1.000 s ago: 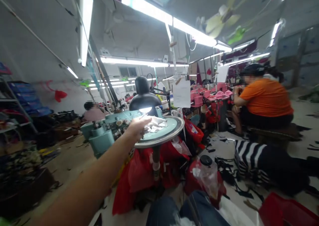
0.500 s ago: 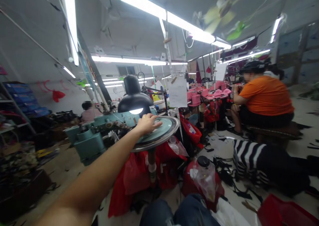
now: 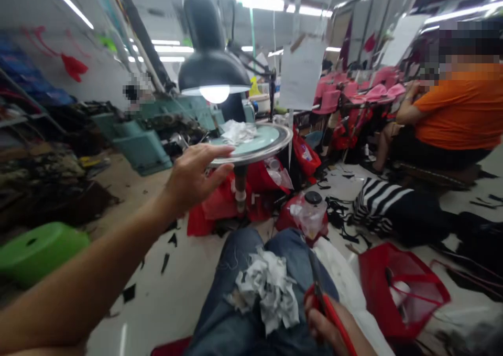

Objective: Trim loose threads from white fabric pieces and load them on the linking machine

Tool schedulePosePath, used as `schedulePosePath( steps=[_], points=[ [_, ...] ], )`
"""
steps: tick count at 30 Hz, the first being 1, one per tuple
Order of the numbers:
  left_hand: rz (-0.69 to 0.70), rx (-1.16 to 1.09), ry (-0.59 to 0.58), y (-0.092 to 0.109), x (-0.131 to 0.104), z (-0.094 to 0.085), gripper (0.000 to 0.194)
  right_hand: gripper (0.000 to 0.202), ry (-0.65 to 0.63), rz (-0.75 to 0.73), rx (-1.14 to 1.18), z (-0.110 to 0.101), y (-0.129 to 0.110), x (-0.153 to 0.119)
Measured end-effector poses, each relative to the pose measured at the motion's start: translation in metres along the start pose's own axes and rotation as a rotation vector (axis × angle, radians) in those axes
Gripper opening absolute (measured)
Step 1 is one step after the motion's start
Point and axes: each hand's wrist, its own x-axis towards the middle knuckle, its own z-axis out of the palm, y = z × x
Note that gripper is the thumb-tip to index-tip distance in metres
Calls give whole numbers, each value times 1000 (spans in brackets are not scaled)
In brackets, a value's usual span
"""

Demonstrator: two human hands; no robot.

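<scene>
Red-handled scissors (image 3: 329,306) in curled right fingers (image 3: 314,316), left fingers (image 3: 208,152) parted from thumb (image 3: 220,174), crumpled white fabric (image 3: 269,288) on denim (image 3: 220,288)

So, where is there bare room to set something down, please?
The round table has bare surface between the white cloth and right rim. The floor left of the jeans is bare but for dark scraps. Crowded: the lap, with white pieces beside the scissors in the right hand.

- Scissors (image 3: 332,312) in the right hand's (image 3: 323,325) grip: glossy red handles, plastic perhaps, given the blur; dark metal blades.
- Scraps (image 3: 270,289) left of the grip: matt, crumpled cloth.
- Jeans (image 3: 214,298) beside it: matt denim.
- Round tabletop (image 3: 270,135) beyond: smooth, metallic-looking rim.
</scene>
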Motion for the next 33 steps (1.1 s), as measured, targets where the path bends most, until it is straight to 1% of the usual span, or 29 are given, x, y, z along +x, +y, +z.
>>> schedulePosePath(
  steps=[1,2,3,5,7,9,11,13,14,16,17,20,22,23,24,25,27,28,29,30,31,33],
  points=[
    [-18,-53,29,6,-35,1,33,22,-38,28,-3,-4,-3,4],
    [-65,-108,16,12,-69,6,26,22,-61,44,-10,-7,-8,9],
    [-128,-175,-54,18,-101,14,24,21,-69,47,-28,-8,-14,16],
    [-321,-292,-227,28,-157,36,21,19,-58,14,-117,-8,-32,31],
    [-526,-374,-333,37,-196,62,18,19,-41,-23,-259,-4,-54,44],
    [-664,-442,-389,45,-220,83,19,20,-33,-42,-378,5,-72,53],
    [-727,-475,-418,51,-233,95,25,19,-26,-59,-426,15,-83,57],
    [-747,-474,-463,54,-240,97,36,20,-33,-77,-390,24,-86,57],
    [-753,-473,-490,54,-242,96,35,21,-42,-78,-355,28,-85,56],
    [-783,-511,-511,55,-246,90,16,23,-51,-65,-280,35,-82,52],
    [-818,-559,-495,55,-247,87,9,23,-53,-51,-246,38,-79,50],
    [-1013,-741,-410,50,-254,79,19,23,-69,-25,-178,48,-72,45],
    [-1156,-754,-424,40,-261,74,23,22,-87,-28,-177,55,-68,43],
    [-1199,-681,-440,34,-266,71,24,21,-89,-29,-194,57,-65,43],
    [-1207,-544,-436,26,-271,67,23,20,-86,-28,-215,58,-63,42],
    [-1183,-356,-396,19,-276,62,23,19,-77,-23,-235,59,-61,42],
    [-1058,40,-236,9,-286,52,30,19,-57,-4,-271,59,-58,40],
    [-1001,159,-153,7,-290,48,34,18,-50,7,-287,59,-57,39],
    [-984,185,-106,7,-294,46,35,18,-45,13,-300,60,-58,39],
    [-1014,122,-106,10,-297,47,35,18,-51,14,-311,64,-59,39],
    [-1071,-8,-154,15,-298,51,36,17,-69,8,-316,68,-61,40],
    [-1188,-312,-281,29,-297,64,37,16,-114,-12,-313,83,-66,45]
  ],
)
